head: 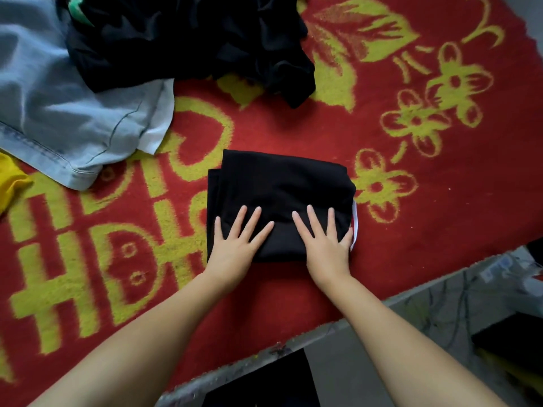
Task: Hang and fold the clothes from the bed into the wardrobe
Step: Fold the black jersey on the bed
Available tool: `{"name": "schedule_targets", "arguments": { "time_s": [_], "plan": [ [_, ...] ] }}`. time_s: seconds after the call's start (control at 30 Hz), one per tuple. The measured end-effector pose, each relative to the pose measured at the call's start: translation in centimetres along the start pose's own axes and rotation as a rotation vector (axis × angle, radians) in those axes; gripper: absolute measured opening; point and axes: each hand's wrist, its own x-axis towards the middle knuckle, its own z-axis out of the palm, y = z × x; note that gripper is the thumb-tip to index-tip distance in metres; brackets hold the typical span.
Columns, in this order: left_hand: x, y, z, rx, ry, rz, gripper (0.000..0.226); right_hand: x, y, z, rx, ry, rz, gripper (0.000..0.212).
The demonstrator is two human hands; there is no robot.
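Where one red-and-yellow blanket [382,136] covers the bed, one pale denim garment [58,113] and one black heap [191,39] lie beyond one folded black garment [276,189]; two hands, left [235,245] and right [326,245], press it flat, fingers spread.

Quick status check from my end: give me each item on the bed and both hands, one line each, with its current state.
Black garment: folded into a flat rectangle, under both hands.
Left hand: fingers straight, pressing on it.
Right hand: fingers spread, pressing on it.
Black pile: crumpled, unfolded.
Jeans: unfolded, partly under the black pile.
Yellow garment: mostly out of view.
Red blanket: spread out.
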Motion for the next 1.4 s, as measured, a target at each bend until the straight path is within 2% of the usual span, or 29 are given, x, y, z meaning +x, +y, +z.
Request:
{"name": "schedule_targets", "arguments": {
  "time_s": [0.1,0.2,0.37,0.47,0.53,0.63,0.7,0.8,0.87,0.93,1.03,1.13,1.2,1.33,1.4],
  "plan": [
    [0.2,0.1,-2.6,-0.109,-0.102,-0.045,0.083,0.6,0.4,-2.4,0.087,-0.11,-0.003,0.084],
    [-0.1,-0.9,-7.6,-0.162,-0.116,-0.061,0.076,0.6,0.4,-7.5,0.153,-0.236,-0.05,0.079],
    [-3.0,-3.5,-16.4,-0.123,-0.012,-0.063,0.079,-1.4,-1.8,-17.6,0.069,-0.158,-0.179,0.068],
    [-6.7,-6.1,-19.9,-0.094,0.038,-0.095,0.079,-3.3,-5.1,-23.1,0.103,-0.248,-0.293,0.047],
    [-9.6,-7.8,-21.2,-0.09,0.046,-0.119,0.075,-4.6,-7.7,-25.8,0.117,-0.319,-0.361,0.041],
    [-15.3,-10.0,-21.7,-0.111,0.063,-0.221,0.068,-6.2,-12.3,-28.3,0.025,-0.37,-0.498,0.028],
    [-20.0,-10.9,-21.2,-0.136,0.095,-0.358,0.067,-7.5,-16.0,-29.0,-0.058,-0.391,-0.598,0.026],
    [-27.4,-10.7,-19.5,-0.192,0.133,-0.602,0.07,-10.1,-21.8,-29.0,-0.261,-0.325,-0.81,0.047],
    [-32.4,-9.1,-17.9,-0.242,0.136,-0.746,0.07,-13.0,-25.0,-28.3,-0.424,-0.284,-0.947,0.066],
    [-37.2,-6.4,-15.8,-0.312,0.149,-0.896,0.074,-16.3,-27.7,-26.7,-0.565,-0.258,-1.084,0.072],
    [-43.1,-1.5,-12.7,-0.365,0.159,-1.067,0.078,-21.3,-30.2,-23.6,-0.673,-0.285,-1.274,0.058],
    [-49.6,4.9,-9.3,-0.442,0.185,-1.271,0.07,-28.1,-32.1,-20.2,-0.728,-0.348,-1.466,0.046],
    [-53.6,9.7,-7.4,-0.51,0.188,-1.408,0.064,-32.9,-33.0,-17.8,-0.809,-0.367,-1.606,0.044],
    [-59.4,19.2,-4.3,-0.629,0.185,-1.644,0.068,-42.0,-33.6,-12.4,-0.959,-0.385,-1.809,0.036],
    [-61.6,23.4,-3.1,-0.676,0.2,-1.711,0.068,-46.0,-33.2,-10.0,-1.01,-0.386,-1.878,0.039]
  ]
}}
